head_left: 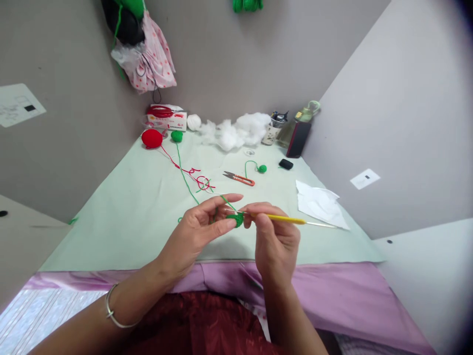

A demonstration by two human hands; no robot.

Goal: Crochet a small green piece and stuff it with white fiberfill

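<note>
Between the thumb and fingers of my left hand (pixel 201 227) is a small green crochet piece (pixel 238 220). Green yarn (pixel 187 183) runs from a green yarn ball (pixel 177 136) at the back left down to this hand and passes over its raised index finger. My right hand (pixel 275 241) is closed around the yellow handle of a crochet hook (pixel 284 218). The thin metal tip of the hook reaches left to the top of the green piece, beside the left fingers. Just where the tip meets the stitches is too small to tell.
Orange thread snips (pixel 239 178) lie beyond my hands, near a small green ball (pixel 262 169). Red yarn (pixel 152 139), white stuffing (pixel 231 133), a pen cup (pixel 272 132) and a dark phone (pixel 298 140) line the back. White paper (pixel 320 203) lies to the right.
</note>
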